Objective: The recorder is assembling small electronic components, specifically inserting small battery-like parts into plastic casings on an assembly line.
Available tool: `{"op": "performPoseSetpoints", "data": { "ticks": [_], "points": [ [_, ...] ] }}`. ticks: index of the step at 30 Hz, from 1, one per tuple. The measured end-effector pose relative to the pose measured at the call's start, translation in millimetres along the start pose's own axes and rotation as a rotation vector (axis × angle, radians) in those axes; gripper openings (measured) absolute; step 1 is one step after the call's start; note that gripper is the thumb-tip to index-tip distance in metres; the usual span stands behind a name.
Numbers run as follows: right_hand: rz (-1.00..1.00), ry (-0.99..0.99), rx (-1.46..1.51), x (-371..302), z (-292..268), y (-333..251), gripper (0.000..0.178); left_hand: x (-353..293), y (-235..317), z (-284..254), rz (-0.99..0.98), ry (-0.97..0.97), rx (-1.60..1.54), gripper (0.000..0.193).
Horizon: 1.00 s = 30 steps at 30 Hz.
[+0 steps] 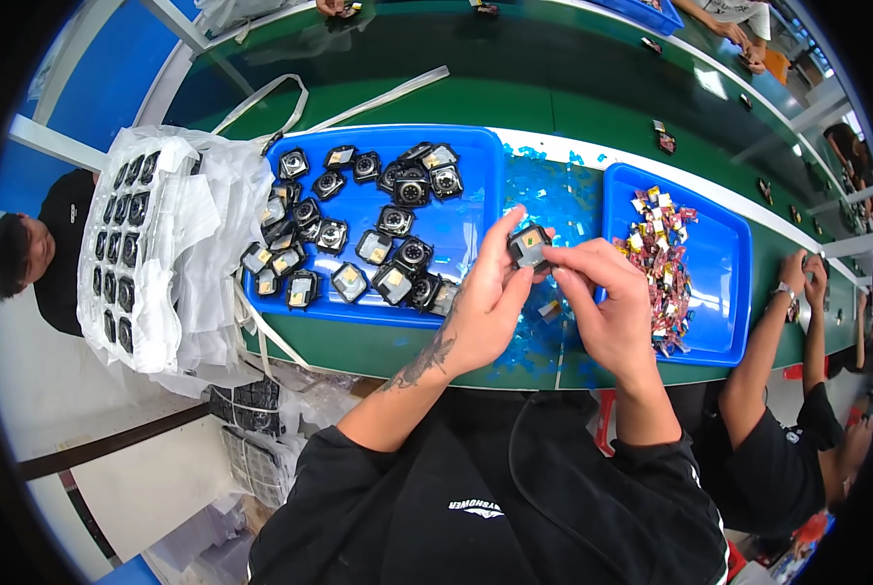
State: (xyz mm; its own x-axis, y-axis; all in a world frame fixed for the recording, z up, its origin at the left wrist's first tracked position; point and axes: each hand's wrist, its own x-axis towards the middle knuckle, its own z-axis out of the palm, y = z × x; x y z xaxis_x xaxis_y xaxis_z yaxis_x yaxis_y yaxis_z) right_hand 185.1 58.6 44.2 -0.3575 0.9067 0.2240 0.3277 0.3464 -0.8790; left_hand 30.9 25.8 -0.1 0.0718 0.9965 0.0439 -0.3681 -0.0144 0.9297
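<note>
My left hand holds a black watch case between thumb and fingers, its flat grey side up with a small greenish mark. My right hand is closed, thumb and fingertips pinching at the case's right edge; whether a small part is between them is hidden. To the left, a blue tray holds several similar watch cases, some showing round dark centres, others a pale flat side. At the right, a second blue tray carries a heap of small red, yellow and white parts.
Blue film scraps litter the green bench between the trays. White foam trays of watch cases are stacked at the left. Beyond runs a dark green belt with scattered parts. Other people work at the right and far side; one person is at far left.
</note>
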Motion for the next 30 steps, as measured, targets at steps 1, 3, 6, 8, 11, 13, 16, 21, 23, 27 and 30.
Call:
{"op": "performPoseSetpoints", "data": {
  "ticks": [1, 3, 6, 8, 11, 13, 16, 21, 23, 27, 30],
  "points": [
    [0.002, -0.002, -0.001, 1, 3, -2, 0.021, 0, 3, 2, -0.035, -0.014, -0.001, 0.056],
    [0.024, 0.073, -0.022, 2, 9, -3, 0.016, -1, 2, -1, -0.045, -0.035, 0.036, 0.053],
    [0.021, 0.044, -0.170, 3, 6, -6, 0.015, -3, 8, 0, -0.057, -0.023, 0.004, 0.045],
    [0.002, 0.045, -0.168, 3, 6, -5, 0.015, -4, 9, -4, -0.098, -0.069, 0.023, 0.042],
    [-0.018, 0.049, -0.164, 4, 7, -7, 0.014, -3, 4, -6, -0.042, -0.085, 0.026, 0.042],
    [-0.017, 0.045, -0.159, 5, 7, -7, 0.013, -4, 6, -7, -0.058, -0.076, 0.031, 0.043],
    [-0.020, 0.044, -0.153, 6, 7, -8, 0.012, -4, 6, -9, -0.064, -0.087, 0.037, 0.045],
    [-0.015, 0.017, -0.176, 6, 5, -10, 0.013, -5, 8, -9, -0.109, -0.098, 0.013, 0.045],
    [-0.005, 0.010, -0.206, 7, 4, -11, 0.013, -5, 6, -10, -0.053, -0.105, 0.086, 0.044],
    [-0.061, 0.038, -0.241, 9, 6, -10, 0.013, -7, 10, -11, -0.092, -0.110, 0.102, 0.043],
    [-0.039, 0.071, -0.220, 5, 5, -9, 0.016, -7, 10, -14, -0.100, -0.171, 0.064, 0.044]
  ]
}}
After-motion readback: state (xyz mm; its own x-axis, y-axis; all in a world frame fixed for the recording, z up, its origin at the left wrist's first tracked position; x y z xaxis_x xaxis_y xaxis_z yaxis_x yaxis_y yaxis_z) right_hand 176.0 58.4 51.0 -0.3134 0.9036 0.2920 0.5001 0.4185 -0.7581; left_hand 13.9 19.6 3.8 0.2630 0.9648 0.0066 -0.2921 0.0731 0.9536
